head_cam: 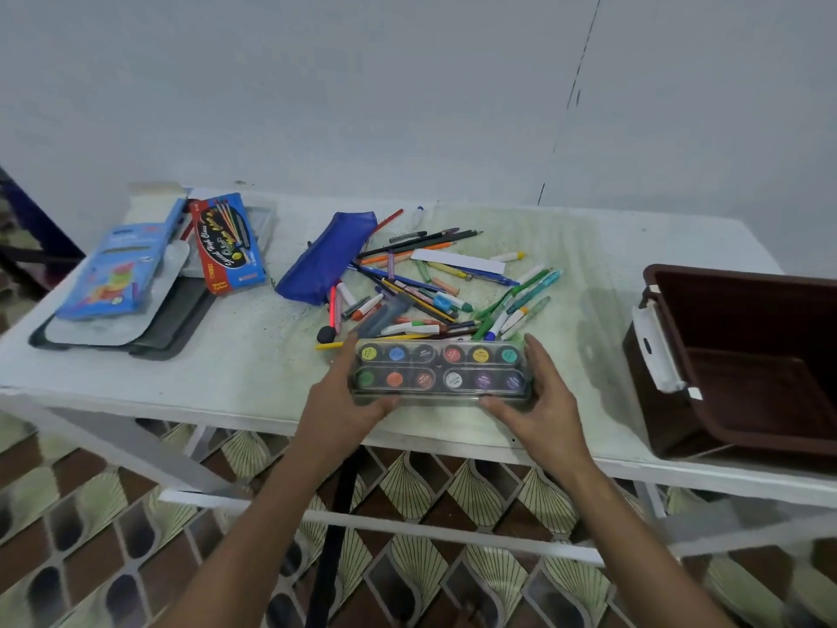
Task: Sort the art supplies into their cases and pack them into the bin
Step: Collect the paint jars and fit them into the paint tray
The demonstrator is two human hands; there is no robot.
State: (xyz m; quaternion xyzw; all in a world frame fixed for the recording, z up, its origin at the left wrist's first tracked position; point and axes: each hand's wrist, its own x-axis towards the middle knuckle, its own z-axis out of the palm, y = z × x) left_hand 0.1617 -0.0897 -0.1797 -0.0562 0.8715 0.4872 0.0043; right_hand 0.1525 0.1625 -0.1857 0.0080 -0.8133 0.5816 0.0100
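Note:
A clear plastic paint case [440, 369] with several round paint pots sits near the table's front edge. My left hand [344, 405] grips its left end and my right hand [543, 401] grips its right end. Just behind it lies a loose heap of pens, pencils, markers and crayons [435, 287]. A blue zip pouch [324, 260] lies at the heap's left. The brown bin [743, 369] stands at the table's right end, with nothing seen inside.
At the far left, a blue box [113, 269] and a red-blue water colour box [226, 242] lie on a grey tray [172, 337]. The white table [226, 369] stands against a white wall. Patterned floor tiles show below.

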